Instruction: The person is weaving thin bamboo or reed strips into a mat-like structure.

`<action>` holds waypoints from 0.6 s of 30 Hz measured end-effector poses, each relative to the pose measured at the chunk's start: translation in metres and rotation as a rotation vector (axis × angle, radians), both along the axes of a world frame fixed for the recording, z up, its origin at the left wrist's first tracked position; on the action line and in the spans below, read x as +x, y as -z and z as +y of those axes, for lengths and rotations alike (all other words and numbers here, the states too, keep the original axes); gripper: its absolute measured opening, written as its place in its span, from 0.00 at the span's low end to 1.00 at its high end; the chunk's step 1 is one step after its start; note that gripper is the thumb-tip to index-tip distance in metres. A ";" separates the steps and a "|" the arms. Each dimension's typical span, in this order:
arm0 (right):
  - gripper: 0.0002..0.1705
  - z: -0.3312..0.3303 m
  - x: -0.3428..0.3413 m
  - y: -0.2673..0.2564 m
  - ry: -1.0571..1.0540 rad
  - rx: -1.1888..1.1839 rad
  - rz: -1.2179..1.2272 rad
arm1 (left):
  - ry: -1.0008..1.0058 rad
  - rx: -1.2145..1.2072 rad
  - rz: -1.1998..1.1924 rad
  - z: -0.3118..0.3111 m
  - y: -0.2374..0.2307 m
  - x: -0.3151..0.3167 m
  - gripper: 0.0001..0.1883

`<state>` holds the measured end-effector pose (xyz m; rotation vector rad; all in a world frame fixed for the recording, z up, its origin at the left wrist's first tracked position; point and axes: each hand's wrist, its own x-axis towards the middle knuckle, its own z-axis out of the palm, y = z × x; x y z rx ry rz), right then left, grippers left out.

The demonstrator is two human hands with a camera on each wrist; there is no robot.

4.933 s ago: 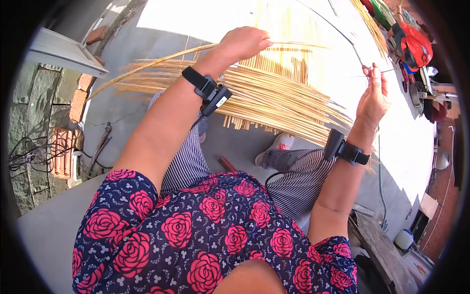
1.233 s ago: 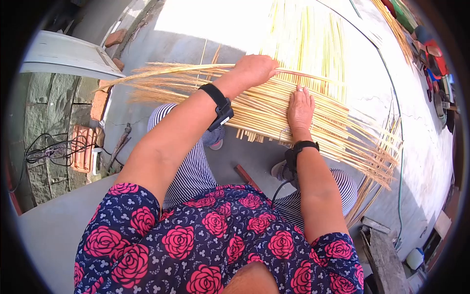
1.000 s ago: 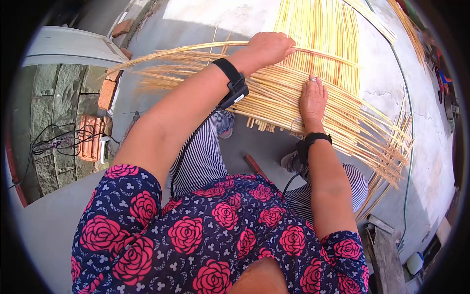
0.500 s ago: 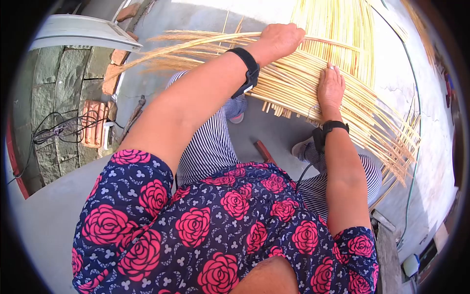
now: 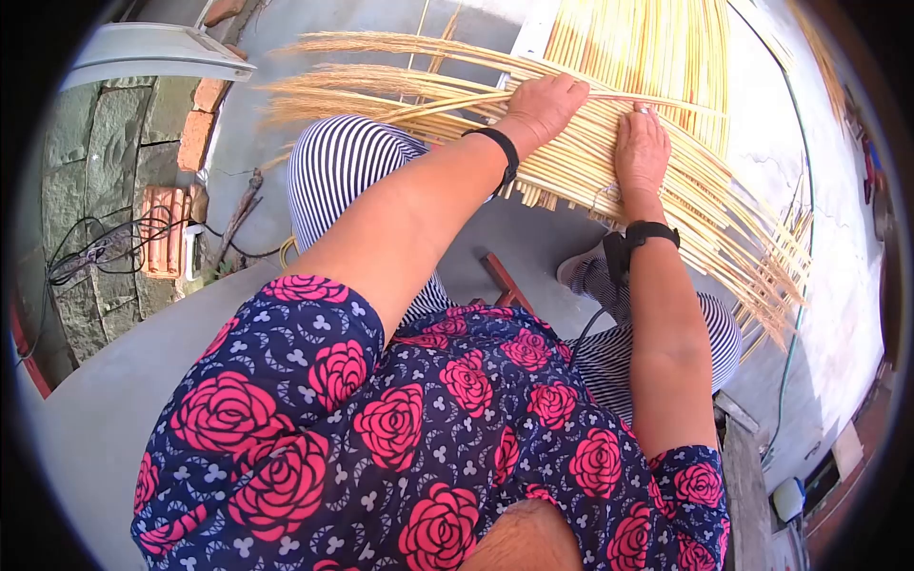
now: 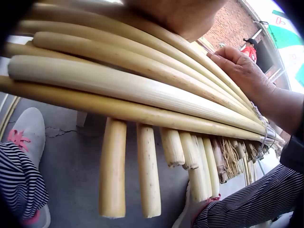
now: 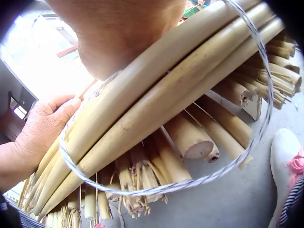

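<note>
A layer of long sorghum stalks (image 5: 709, 174) with brushy seed heads lies crosswise over a mat of parallel stalks (image 5: 657, 38). My left hand (image 5: 547, 103) is low over the layer, its fingers round a single sorghum stalk (image 5: 666, 100) that runs out to the right. Beside it my right hand (image 5: 643, 152) rests on the stalks, fingers extended and pointing away. In the right wrist view a twisted white-and-dark string (image 7: 228, 166) loops loosely around cut stalk ends (image 7: 197, 147); my left hand (image 7: 42, 126) appears behind them, thumb along the stalks.
My striped knees flank the near edge of the mat. A reddish bar (image 5: 505, 281) lies on the concrete between my feet. Bricks (image 5: 164, 228) and tangled black cable (image 5: 95, 252) are at the left, a green hose (image 5: 795, 362) at the right.
My left hand has lowered the single stalk from above onto the layer, and its brushy end has swung in among the others. The right hand left a thin strand and came down onto the stalks.
</note>
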<state>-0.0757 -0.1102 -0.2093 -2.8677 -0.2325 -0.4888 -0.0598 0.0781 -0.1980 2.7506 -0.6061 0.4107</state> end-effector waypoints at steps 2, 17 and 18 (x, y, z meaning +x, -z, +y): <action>0.11 -0.003 0.002 -0.002 -0.021 0.032 0.003 | 0.010 -0.006 -0.070 0.000 0.001 0.002 0.11; 0.14 -0.023 -0.073 -0.071 0.005 0.228 0.092 | 0.024 0.043 0.049 0.000 0.006 0.004 0.13; 0.19 -0.006 -0.088 -0.067 -0.043 0.139 0.083 | 0.014 0.032 0.050 0.002 0.005 0.002 0.14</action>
